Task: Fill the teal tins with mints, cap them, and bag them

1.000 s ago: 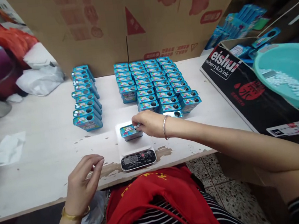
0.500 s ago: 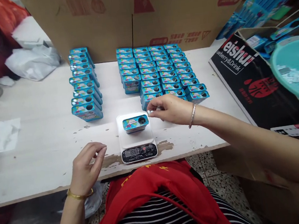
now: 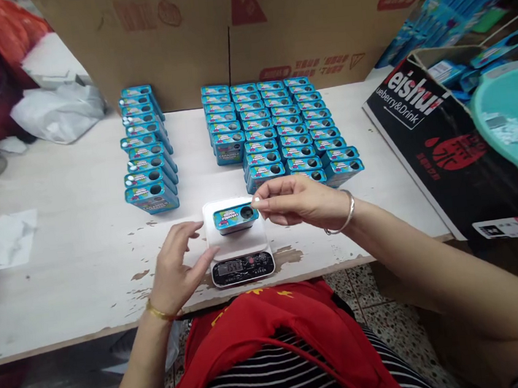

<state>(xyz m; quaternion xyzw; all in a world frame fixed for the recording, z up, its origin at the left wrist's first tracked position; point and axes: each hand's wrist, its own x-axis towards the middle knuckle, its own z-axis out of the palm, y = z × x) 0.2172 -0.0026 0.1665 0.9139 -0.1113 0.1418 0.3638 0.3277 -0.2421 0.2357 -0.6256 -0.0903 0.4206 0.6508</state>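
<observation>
A small blue tin (image 3: 232, 218) with a dark round opening on its top stands on the white digital scale (image 3: 240, 242). The scale's display is lit, its digits hard to read for certain. My right hand (image 3: 299, 202) is at the tin's right end, thumb and forefinger pinching a small white mint (image 3: 256, 201) over the opening; its other fingers are curled. On the scale's left side my left hand (image 3: 180, 264) holds nothing, thumb and fingers apart, the thumb tip close over the scale's edge and not touching the tin.
Rows of blue tins (image 3: 259, 134) stand behind the scale, with another column of tins (image 3: 152, 196) to the left. At right, a teal basin (image 3: 484, 96) holds white mints beside a black carton (image 3: 418, 121). A crumpled tissue (image 3: 7, 239) lies far left; cardboard (image 3: 179, 48) walls the back.
My left hand has moved right to the scale and its fingers have spread apart. My right hand has shifted slightly in, bringing a mint over the tin's opening.
</observation>
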